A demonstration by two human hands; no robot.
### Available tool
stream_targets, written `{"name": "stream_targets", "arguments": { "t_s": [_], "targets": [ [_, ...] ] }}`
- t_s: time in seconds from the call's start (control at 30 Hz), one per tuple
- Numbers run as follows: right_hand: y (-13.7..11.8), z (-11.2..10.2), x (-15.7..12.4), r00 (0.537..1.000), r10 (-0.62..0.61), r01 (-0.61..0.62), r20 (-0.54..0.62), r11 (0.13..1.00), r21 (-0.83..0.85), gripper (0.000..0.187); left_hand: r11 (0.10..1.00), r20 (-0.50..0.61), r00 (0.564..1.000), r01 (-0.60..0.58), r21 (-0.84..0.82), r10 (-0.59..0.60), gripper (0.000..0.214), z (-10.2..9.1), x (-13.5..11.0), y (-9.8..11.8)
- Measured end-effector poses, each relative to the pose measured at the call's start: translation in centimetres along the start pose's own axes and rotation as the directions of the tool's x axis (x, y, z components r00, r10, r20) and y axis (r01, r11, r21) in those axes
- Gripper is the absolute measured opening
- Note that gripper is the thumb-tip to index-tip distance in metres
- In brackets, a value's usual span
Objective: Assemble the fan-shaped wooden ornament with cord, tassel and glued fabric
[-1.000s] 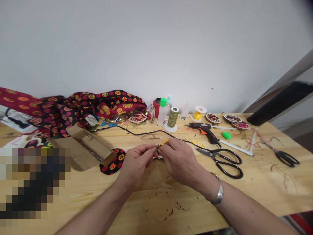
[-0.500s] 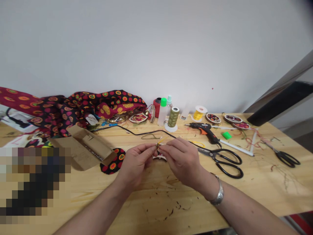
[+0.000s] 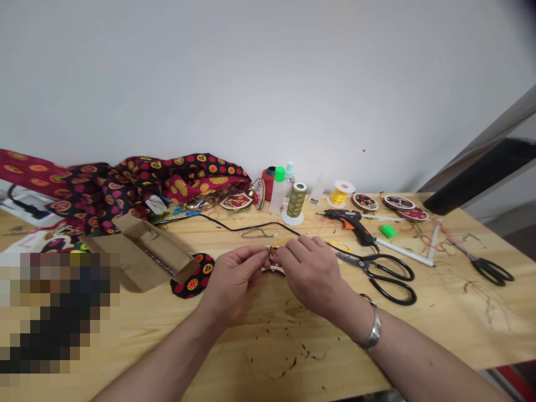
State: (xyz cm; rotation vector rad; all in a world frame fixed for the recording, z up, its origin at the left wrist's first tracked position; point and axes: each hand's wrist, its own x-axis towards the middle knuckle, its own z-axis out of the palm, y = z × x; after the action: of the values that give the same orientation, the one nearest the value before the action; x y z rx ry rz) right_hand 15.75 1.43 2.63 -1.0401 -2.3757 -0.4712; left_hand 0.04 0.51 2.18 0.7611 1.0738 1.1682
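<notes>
My left hand (image 3: pixel 234 276) is closed in a pinch on a small ornament with a curved white rim (image 3: pixel 273 270), held low over the table. Fingers cover most of it. A thin yellow cord (image 3: pixel 280 243) rises from the ornament toward my right hand (image 3: pixel 313 273), whose fingers are curled closed around it, fingertips mostly hidden. Just right of that hand lie large black-handled scissors (image 3: pixel 391 269). Left of my left hand is a round piece of patterned fabric (image 3: pixel 200 276), partly under an open cardboard box (image 3: pixel 146 254).
Patterned cloth (image 3: pixel 201 167) is heaped at the back left. Behind my hands stand a green-capped bottle (image 3: pixel 278 191), an olive thread spool (image 3: pixel 297 201) and a yellow spool (image 3: pixel 340 193). A glue gun (image 3: pixel 349 222) lies to the right, with smaller scissors (image 3: pixel 492 271) beyond.
My right hand has turned slightly, its fingers curling further over the ornament and cord. My left hand keeps its place.
</notes>
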Motion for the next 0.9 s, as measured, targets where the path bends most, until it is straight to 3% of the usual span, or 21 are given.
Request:
{"name": "stream_targets", "arguments": {
  "t_s": [0.6, 0.9],
  "targets": [
    [-0.12, -0.07, -0.17, 0.999, -0.027, 0.028, 0.037, 0.999, -0.027, 0.014, 0.999, -0.022, 1.0, -0.007, 0.044, 0.008, 0.022, 0.2, -0.11, 0.12],
    [-0.18, 0.65, -0.24, 0.998, 0.07, -0.07, 0.006, 0.988, 0.137, 0.019, 0.997, -0.003, 1.0, -0.022, 0.072, 0.023, 0.023, 0.15, -0.12, 0.04]
  ]
}}
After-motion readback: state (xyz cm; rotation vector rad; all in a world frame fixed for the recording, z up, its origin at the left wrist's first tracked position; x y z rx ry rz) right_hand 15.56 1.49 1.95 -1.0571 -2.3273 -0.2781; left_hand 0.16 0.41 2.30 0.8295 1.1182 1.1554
